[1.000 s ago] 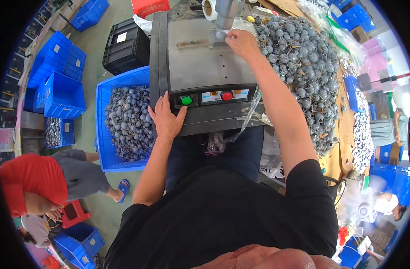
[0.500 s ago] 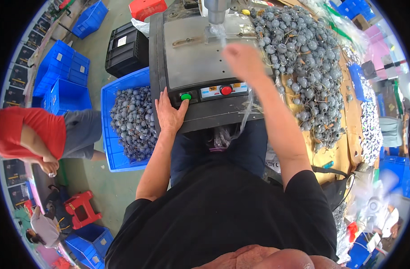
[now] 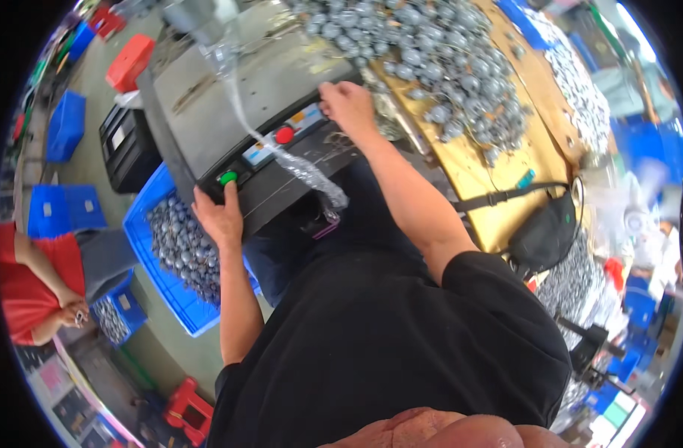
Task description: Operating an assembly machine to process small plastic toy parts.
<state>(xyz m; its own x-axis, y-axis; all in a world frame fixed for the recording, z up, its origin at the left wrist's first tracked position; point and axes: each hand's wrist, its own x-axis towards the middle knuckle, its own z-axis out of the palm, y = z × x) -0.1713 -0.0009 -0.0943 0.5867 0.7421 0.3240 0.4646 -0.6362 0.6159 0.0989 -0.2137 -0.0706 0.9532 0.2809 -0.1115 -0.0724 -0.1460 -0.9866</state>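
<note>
My left hand (image 3: pixel 220 216) lies on the near left corner of a grey and black press-like machine (image 3: pixel 229 97), fingers apart, its thumb at the green button (image 3: pixel 228 178). To the right of the red button (image 3: pixel 284 135), my right hand (image 3: pixel 349 108) is at the machine's front right edge with its fingers curled in; what they hold, if anything, is hidden. A strip of clear plastic (image 3: pixel 304 172) runs from under the metal press head (image 3: pixel 196 19), over the front panel, down toward my lap. Its upper end is blurred.
Many grey round bulb-like pieces with wires (image 3: pixel 461 75) are heaped on the cardboard-covered table at the right. A blue crate (image 3: pixel 144 224) at the left holds more. A black bag (image 3: pixel 543 235) rests by the table. A person in red (image 3: pixel 47 276) stands at far left.
My right hand has come away from under the press head to the machine's front right edge. The plastic strip now lies across the panel. The whole view has turned; my left hand stays by the green button.
</note>
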